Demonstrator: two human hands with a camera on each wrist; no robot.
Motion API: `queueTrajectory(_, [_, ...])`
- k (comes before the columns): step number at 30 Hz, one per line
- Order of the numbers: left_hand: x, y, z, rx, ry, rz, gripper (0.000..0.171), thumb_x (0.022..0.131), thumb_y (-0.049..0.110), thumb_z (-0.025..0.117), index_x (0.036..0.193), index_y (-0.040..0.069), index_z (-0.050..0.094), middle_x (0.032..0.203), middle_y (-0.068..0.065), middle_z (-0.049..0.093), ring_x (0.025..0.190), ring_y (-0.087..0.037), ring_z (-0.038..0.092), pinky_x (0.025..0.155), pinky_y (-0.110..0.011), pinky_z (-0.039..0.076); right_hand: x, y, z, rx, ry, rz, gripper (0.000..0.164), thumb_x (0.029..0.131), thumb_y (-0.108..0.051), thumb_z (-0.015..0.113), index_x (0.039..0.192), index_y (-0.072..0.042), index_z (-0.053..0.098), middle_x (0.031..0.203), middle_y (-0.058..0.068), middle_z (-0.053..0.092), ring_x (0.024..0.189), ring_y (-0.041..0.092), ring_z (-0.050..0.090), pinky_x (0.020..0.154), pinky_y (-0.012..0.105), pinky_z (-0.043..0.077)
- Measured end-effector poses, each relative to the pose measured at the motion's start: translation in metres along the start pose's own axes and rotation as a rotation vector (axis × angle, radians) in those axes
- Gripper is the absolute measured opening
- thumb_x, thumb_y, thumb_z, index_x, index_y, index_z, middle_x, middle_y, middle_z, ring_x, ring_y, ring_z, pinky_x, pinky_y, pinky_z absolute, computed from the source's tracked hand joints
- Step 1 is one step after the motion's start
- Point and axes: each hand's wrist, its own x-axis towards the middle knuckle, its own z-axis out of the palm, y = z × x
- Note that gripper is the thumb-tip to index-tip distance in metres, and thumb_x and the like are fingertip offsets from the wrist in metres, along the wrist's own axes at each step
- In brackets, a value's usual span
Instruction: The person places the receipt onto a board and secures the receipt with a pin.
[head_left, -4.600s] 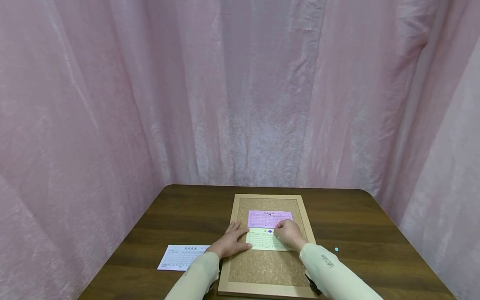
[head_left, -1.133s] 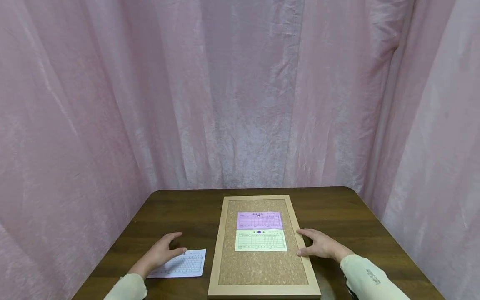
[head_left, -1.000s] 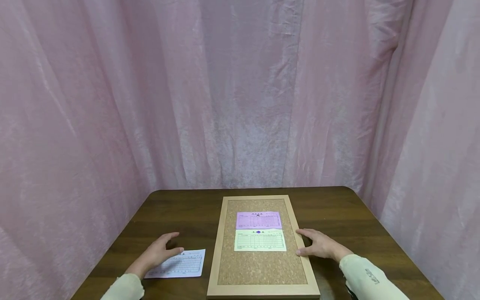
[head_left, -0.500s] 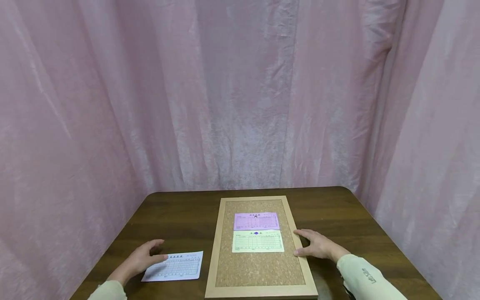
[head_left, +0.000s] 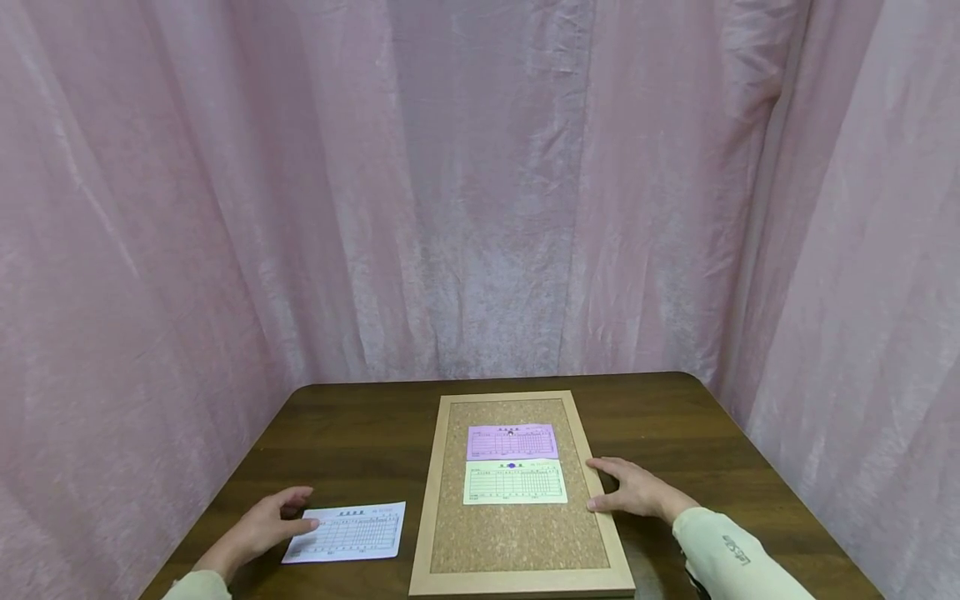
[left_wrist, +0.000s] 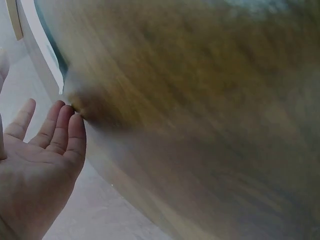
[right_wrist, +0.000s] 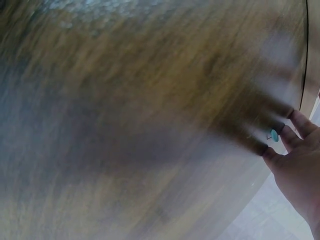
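A framed cork board (head_left: 517, 537) lies on the table. A pink printed slip (head_left: 487, 446) and, just below it, a pale green one (head_left: 517, 492) lie on the cork. A purple pushpin (head_left: 512, 466) sits at the green slip's top; a small pin (head_left: 511, 432) marks the pink one. At the left, my left hand (head_left: 258, 527) is beside a white slip (head_left: 348, 537), its thumb tip overlapping the slip's left edge, fingers loosely bent. My right hand (head_left: 637, 490) rests thumb and fingertip at the board's right frame, fingers spread. By its fingers a mint-green thumbtack (right_wrist: 274, 135) lies on the table.
The dark wooden table (head_left: 360, 450) has rounded far corners. Pink curtains (head_left: 480, 208) hang behind it and along both sides. The board's near frame edge reaches the bottom of the head view.
Both hands have left the board's slips: the left moved to the white slip, then slid left along it, uncovering more; the right moved to the right frame and stays there.
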Motion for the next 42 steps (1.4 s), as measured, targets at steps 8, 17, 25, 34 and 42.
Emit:
queueTrajectory(8, [0.0,-0.008,0.0,-0.037,-0.005,0.037,0.068,0.081,0.021,0.083,0.133,-0.01,0.053,0.124,-0.023,0.06,0.112,-0.04,0.055,0.095,-0.055,0.044,-0.001,-0.001,0.0,0.0,-0.002,0.003,0.083,0.078,-0.045,0.083,0.145,-0.008,0.05,0.147,0.026,0.041,0.135,0.049,0.036,0.103,0.065,0.032])
queueTrajectory(17, [-0.002,-0.019,-0.004,-0.101,-0.035,0.087,0.065,0.083,0.016,0.081,0.131,-0.014,0.051,0.112,-0.016,0.061,0.1,-0.025,0.055,0.08,-0.027,0.047,0.0,-0.002,-0.001,0.007,-0.001,0.011,0.083,0.077,-0.045,0.084,0.145,-0.009,0.05,0.147,0.026,0.04,0.135,0.049,0.036,0.103,0.066,0.032])
queueTrajectory(25, [-0.001,-0.024,-0.007,-0.149,-0.077,0.114,0.064,0.083,0.012,0.081,0.129,-0.018,0.05,0.108,-0.015,0.059,0.096,-0.024,0.053,0.076,-0.023,0.047,0.0,-0.001,0.0,0.007,-0.004,0.015,0.083,0.078,-0.044,0.084,0.145,-0.009,0.05,0.148,0.025,0.04,0.135,0.049,0.036,0.103,0.065,0.032])
queueTrajectory(34, [-0.001,-0.025,-0.01,-0.204,-0.116,0.095,0.064,0.084,0.009,0.079,0.13,-0.022,0.046,0.107,-0.014,0.058,0.096,-0.022,0.051,0.076,-0.022,0.046,-0.001,-0.003,0.0,0.015,-0.005,0.021,0.084,0.078,-0.044,0.084,0.145,-0.008,0.05,0.148,0.027,0.039,0.135,0.05,0.035,0.103,0.066,0.032])
queueTrajectory(42, [0.001,-0.027,-0.007,-0.201,-0.1,0.089,0.062,0.082,0.006,0.08,0.128,-0.021,0.049,0.102,-0.012,0.057,0.092,-0.021,0.05,0.075,-0.022,0.045,0.0,-0.002,0.0,0.019,-0.014,0.03,0.086,0.078,-0.048,0.082,0.147,-0.009,0.048,0.15,0.026,0.038,0.137,0.049,0.034,0.104,0.065,0.032])
